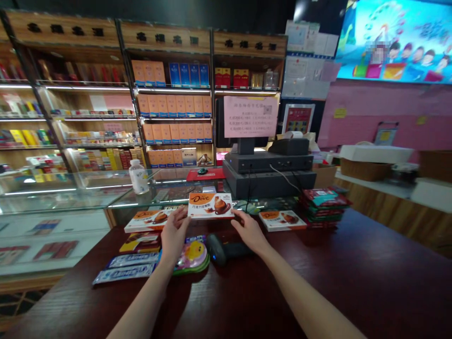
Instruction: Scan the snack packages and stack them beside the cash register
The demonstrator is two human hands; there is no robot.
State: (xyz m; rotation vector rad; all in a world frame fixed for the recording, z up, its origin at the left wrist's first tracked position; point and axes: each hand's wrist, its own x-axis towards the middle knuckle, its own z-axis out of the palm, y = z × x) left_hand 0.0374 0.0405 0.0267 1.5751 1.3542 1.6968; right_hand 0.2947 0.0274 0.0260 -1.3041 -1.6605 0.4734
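Observation:
A white and orange Dove box (pixel 211 205) is held between my two hands, its printed front facing me. At its left end are the fingers of my left hand (pixel 175 230), closed on the edge. The fingertips of my right hand (pixel 250 230) grip the right end. Similar Dove boxes lie to either side: one (pixel 146 222) by my left wrist, the other (pixel 284 220) beyond my right hand. Below the held box rests a black barcode scanner (pixel 226 250). Colourful round-edged packs (pixel 194 256) are partly hidden by my left hand.
Blue-white long packs (pixel 123 272) and a yellow-brown pack (pixel 139 242) lie at left. Stacked red-green bags (pixel 323 207) stand at right. Behind are a cash register (pixel 268 179), a glass counter (pixel 120 197) and a white bottle (pixel 139 177). The dark table (pixel 226 306) spreads before me.

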